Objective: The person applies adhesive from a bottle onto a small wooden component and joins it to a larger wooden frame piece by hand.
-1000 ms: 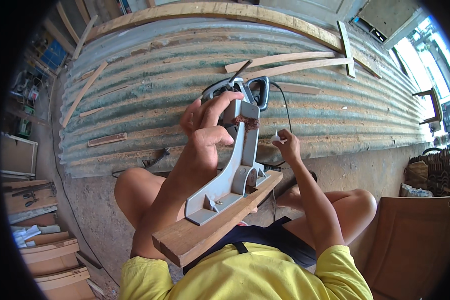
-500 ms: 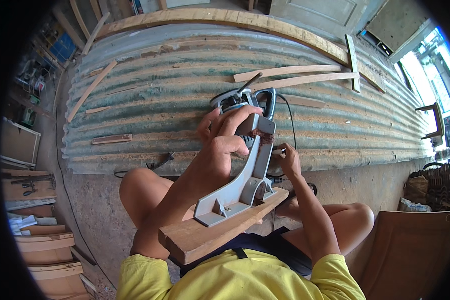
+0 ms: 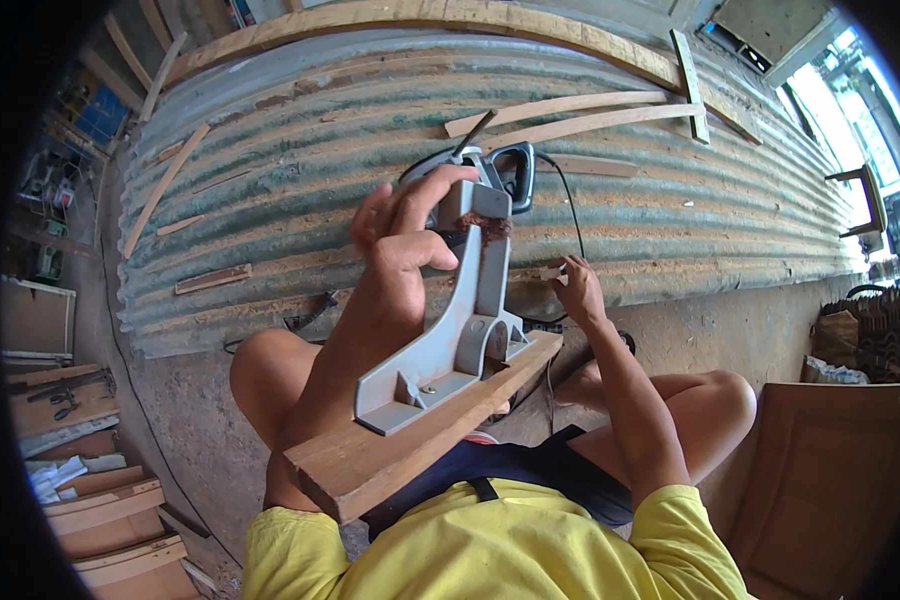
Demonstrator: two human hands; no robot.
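Note:
A grey bracket [image 3: 467,310] on a wooden block [image 3: 430,435] stands tilted in front of my body. Reddish-brown dust clings near its upper end. My left hand [image 3: 398,255] is closed at that upper end, fingers curled and thumb along its side; the bracket hides part of the grip. Just beyond is a power tool with a looped grey handle [image 3: 517,178], largely covered by the hand and bracket; whether it joins the bracket I cannot tell. To the right, my right hand [image 3: 581,292] pinches a small white piece [image 3: 553,273], its kind unclear.
Dusty corrugated sheeting [image 3: 320,150] spreads ahead, bearing thin wooden strips [image 3: 590,121] and offcuts [image 3: 213,279]. A black cable [image 3: 568,195] runs from the tool toward my right hand. Brown panels [image 3: 830,480] stand at right; curved wooden pieces [image 3: 110,510] are stacked at left.
The bracket and wooden block have shifted left in view with my left hand. My right hand has moved farther from the bracket, still pinching the white piece. The whole view has shifted slightly.

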